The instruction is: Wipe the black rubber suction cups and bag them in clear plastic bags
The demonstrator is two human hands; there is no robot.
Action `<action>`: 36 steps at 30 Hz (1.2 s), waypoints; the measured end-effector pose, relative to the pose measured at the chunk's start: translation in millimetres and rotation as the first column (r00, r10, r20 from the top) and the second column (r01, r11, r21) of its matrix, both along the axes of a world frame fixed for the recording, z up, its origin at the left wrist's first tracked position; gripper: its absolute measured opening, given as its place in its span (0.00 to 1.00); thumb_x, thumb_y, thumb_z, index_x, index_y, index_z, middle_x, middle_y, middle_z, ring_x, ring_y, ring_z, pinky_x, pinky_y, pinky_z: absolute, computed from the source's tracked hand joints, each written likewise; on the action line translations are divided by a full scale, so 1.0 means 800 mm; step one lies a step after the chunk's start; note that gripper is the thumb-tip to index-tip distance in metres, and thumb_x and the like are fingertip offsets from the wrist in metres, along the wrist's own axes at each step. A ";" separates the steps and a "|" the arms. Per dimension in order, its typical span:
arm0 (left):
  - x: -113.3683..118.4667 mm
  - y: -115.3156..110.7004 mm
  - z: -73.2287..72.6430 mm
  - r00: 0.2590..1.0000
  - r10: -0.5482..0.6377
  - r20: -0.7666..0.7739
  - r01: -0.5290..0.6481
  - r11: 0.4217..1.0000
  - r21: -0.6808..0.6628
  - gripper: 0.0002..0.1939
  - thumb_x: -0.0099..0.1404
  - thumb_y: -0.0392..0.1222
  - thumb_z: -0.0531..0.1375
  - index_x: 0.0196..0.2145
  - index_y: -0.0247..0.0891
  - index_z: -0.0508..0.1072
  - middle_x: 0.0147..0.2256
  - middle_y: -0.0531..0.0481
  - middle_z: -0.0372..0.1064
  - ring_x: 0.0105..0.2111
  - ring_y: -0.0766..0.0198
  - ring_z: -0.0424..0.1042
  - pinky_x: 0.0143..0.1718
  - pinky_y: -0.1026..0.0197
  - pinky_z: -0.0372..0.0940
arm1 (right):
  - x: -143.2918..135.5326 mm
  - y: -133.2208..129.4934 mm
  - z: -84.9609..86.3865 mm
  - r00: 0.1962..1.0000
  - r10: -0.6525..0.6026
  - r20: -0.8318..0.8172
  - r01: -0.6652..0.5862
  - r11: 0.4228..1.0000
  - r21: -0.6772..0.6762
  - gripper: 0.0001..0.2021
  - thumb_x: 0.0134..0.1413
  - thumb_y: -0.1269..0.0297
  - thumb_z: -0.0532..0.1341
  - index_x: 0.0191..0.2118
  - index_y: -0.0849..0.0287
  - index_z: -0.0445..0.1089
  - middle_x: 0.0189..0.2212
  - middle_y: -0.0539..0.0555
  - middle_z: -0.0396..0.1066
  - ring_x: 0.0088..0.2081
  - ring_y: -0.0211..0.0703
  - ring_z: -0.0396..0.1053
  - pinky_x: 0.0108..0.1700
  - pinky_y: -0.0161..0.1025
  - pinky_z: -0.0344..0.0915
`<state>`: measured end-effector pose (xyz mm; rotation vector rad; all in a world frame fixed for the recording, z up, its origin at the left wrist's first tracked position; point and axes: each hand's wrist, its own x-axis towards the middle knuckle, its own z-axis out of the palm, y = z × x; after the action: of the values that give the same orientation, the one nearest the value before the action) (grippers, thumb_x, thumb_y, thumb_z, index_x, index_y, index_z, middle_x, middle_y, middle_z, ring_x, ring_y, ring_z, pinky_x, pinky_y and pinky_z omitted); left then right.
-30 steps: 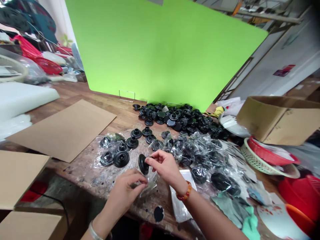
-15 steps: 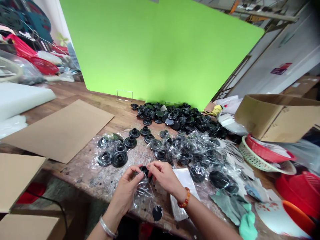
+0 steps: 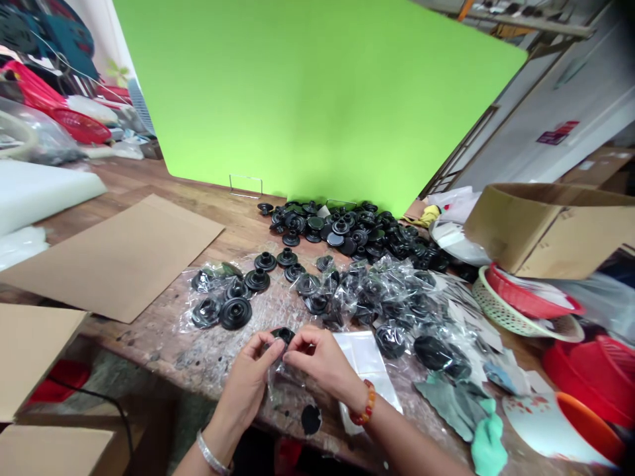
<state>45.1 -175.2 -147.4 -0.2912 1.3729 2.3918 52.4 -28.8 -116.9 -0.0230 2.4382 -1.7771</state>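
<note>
Near the table's front edge, my left hand [image 3: 252,367] is closed on a black stepped round knob [image 3: 283,334], thumb and fingers gripping its side. A clear plastic bag [image 3: 280,382] hangs crumpled around and below the knob. My right hand [image 3: 320,360] meets it from the right with bent, pinched fingers, at the bag's edge by the knob; the fingertips are partly hidden. Under the right wrist lies a stack of flat clear bags [image 3: 370,360]. Left of the hands sit bare and bagged black knobs [image 3: 236,313].
Behind lies a heap of black knobs [image 3: 342,228] before a green board [image 3: 317,99]. Bagged knobs [image 3: 377,287] spread right of centre. Cardboard [image 3: 124,258] lies left. At right are a carton [image 3: 546,228], baskets [image 3: 501,307] and green cloth gloves [image 3: 454,403].
My right hand has turned and curled its fingers lower beside the knob. The bag hangs less spread out below my hands. The view has shifted slightly.
</note>
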 end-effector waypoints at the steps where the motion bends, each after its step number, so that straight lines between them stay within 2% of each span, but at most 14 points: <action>1: 0.001 0.000 0.000 1.000 -0.003 -0.007 0.003 1.000 0.010 0.15 0.51 0.45 0.70 0.25 0.37 0.68 0.24 0.58 0.67 0.26 0.70 0.66 0.30 0.67 0.61 | 0.000 0.000 0.000 1.000 0.006 -0.031 -0.005 1.000 0.016 0.07 0.47 0.68 0.64 0.22 0.61 0.69 0.23 0.47 0.64 0.28 0.35 0.60 0.31 0.33 0.56; 3: 0.003 0.000 0.000 1.000 -0.006 -0.018 0.006 0.999 0.032 0.14 0.53 0.45 0.69 0.25 0.37 0.67 0.23 0.58 0.66 0.25 0.70 0.64 0.29 0.68 0.61 | 0.000 0.000 0.000 0.998 0.034 -0.043 -0.036 0.999 -0.028 0.08 0.50 0.67 0.62 0.23 0.61 0.68 0.23 0.47 0.64 0.28 0.35 0.60 0.31 0.32 0.55; 6: 0.005 0.001 0.002 1.000 -0.010 -0.029 0.012 0.997 0.073 0.15 0.55 0.47 0.68 0.24 0.38 0.67 0.24 0.58 0.66 0.25 0.70 0.65 0.29 0.67 0.62 | -0.001 0.002 -0.003 0.997 0.068 0.038 -0.060 0.980 -0.189 0.09 0.52 0.63 0.61 0.24 0.60 0.65 0.21 0.46 0.63 0.25 0.34 0.59 0.28 0.32 0.54; 10: 0.007 0.005 0.002 0.999 0.002 -0.043 0.003 0.992 0.124 0.14 0.57 0.48 0.66 0.24 0.40 0.66 0.26 0.56 0.69 0.27 0.67 0.68 0.30 0.65 0.63 | -0.004 0.001 -0.007 0.975 0.027 0.219 0.058 0.926 -0.374 0.13 0.45 0.59 0.65 0.25 0.59 0.61 0.19 0.45 0.65 0.21 0.33 0.59 0.25 0.30 0.53; 13: 0.008 0.007 -0.001 0.999 0.025 -0.043 -0.021 0.995 0.095 0.13 0.58 0.50 0.64 0.25 0.42 0.67 0.28 0.54 0.71 0.31 0.63 0.71 0.30 0.64 0.64 | -0.005 -0.003 -0.010 0.949 -0.008 0.314 0.152 0.887 -0.437 0.14 0.43 0.58 0.67 0.27 0.59 0.63 0.17 0.44 0.63 0.19 0.31 0.55 0.23 0.30 0.49; 15: 0.008 0.008 -0.001 0.998 0.049 -0.040 -0.046 0.996 0.073 0.13 0.59 0.51 0.63 0.26 0.43 0.67 0.30 0.54 0.72 0.33 0.60 0.72 0.31 0.62 0.65 | -0.004 -0.005 -0.011 0.959 -0.030 0.284 0.142 0.911 -0.386 0.14 0.47 0.56 0.65 0.27 0.60 0.64 0.17 0.43 0.60 0.18 0.30 0.52 0.22 0.30 0.48; 18: 0.010 0.008 0.004 0.997 0.070 -0.041 -0.066 0.993 0.093 0.12 0.60 0.51 0.62 0.27 0.43 0.66 0.35 0.52 0.73 0.36 0.59 0.72 0.34 0.61 0.66 | -0.001 -0.008 -0.011 0.993 -0.096 0.069 0.106 0.981 -0.160 0.12 0.54 0.58 0.60 0.26 0.60 0.64 0.20 0.46 0.61 0.23 0.33 0.56 0.26 0.32 0.53; 20: 0.010 0.009 0.010 0.999 0.048 -0.026 -0.044 0.990 0.133 0.12 0.61 0.50 0.62 0.28 0.42 0.65 0.38 0.51 0.73 0.39 0.59 0.72 0.36 0.60 0.67 | 0.001 -0.010 -0.012 0.985 -0.140 -0.099 0.142 0.990 0.009 0.10 0.58 0.61 0.57 0.27 0.59 0.63 0.23 0.47 0.63 0.27 0.36 0.59 0.30 0.33 0.55; 22: 0.011 0.010 0.017 1.000 0.017 -0.004 -0.016 0.985 0.173 0.13 0.61 0.49 0.63 0.28 0.42 0.63 0.41 0.52 0.72 0.41 0.59 0.71 0.37 0.59 0.67 | 0.001 -0.011 -0.014 0.970 -0.161 -0.183 0.181 0.979 0.099 0.08 0.59 0.63 0.55 0.29 0.58 0.63 0.25 0.47 0.63 0.29 0.37 0.60 0.31 0.33 0.55; 24: 0.011 0.011 0.020 1.000 0.025 -0.010 -0.023 0.990 0.143 0.13 0.60 0.49 0.63 0.28 0.41 0.63 0.38 0.53 0.72 0.38 0.61 0.71 0.36 0.61 0.67 | 0.000 -0.013 -0.017 0.966 -0.170 -0.193 0.191 0.977 0.099 0.08 0.60 0.64 0.54 0.29 0.58 0.61 0.25 0.47 0.63 0.28 0.37 0.60 0.30 0.33 0.55; 28: 0.012 0.012 0.016 0.991 0.113 -0.077 -0.118 0.991 -0.062 0.13 0.61 0.53 0.61 0.31 0.42 0.65 0.33 0.55 0.72 0.33 0.64 0.70 0.33 0.65 0.65 | -0.001 -0.018 -0.020 0.978 -0.159 -0.131 0.165 0.986 0.035 0.12 0.61 0.61 0.54 0.27 0.58 0.60 0.23 0.46 0.61 0.28 0.37 0.60 0.30 0.33 0.55; 30: 0.011 0.012 0.013 0.984 0.154 -0.089 -0.164 0.979 -0.119 0.13 0.62 0.54 0.60 0.31 0.43 0.64 0.33 0.54 0.74 0.32 0.63 0.71 0.32 0.64 0.64 | 0.001 -0.019 -0.021 0.987 -0.127 -0.101 0.131 0.991 0.037 0.13 0.61 0.60 0.54 0.26 0.58 0.60 0.23 0.46 0.61 0.28 0.37 0.60 0.31 0.33 0.55; 32: 0.009 0.011 0.010 0.981 0.167 -0.095 -0.178 0.977 -0.119 0.14 0.61 0.54 0.61 0.31 0.43 0.62 0.32 0.53 0.75 0.32 0.61 0.73 0.32 0.62 0.64 | 0.004 -0.020 -0.021 0.984 -0.122 -0.131 0.132 0.988 0.075 0.13 0.62 0.61 0.53 0.26 0.58 0.60 0.25 0.47 0.62 0.29 0.38 0.60 0.33 0.34 0.56; 36: 0.003 0.008 0.009 0.987 0.136 -0.088 -0.138 0.990 -0.018 0.14 0.58 0.51 0.64 0.29 0.41 0.64 0.35 0.51 0.77 0.33 0.61 0.74 0.35 0.62 0.65 | 0.004 -0.017 -0.022 0.963 -0.166 -0.215 0.195 0.973 0.124 0.13 0.62 0.62 0.54 0.25 0.58 0.61 0.29 0.50 0.61 0.34 0.39 0.61 0.38 0.35 0.58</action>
<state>47.6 -169.2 -140.4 -0.3004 1.4644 2.5288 55.4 -42.3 -134.9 0.0353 2.7915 -1.7400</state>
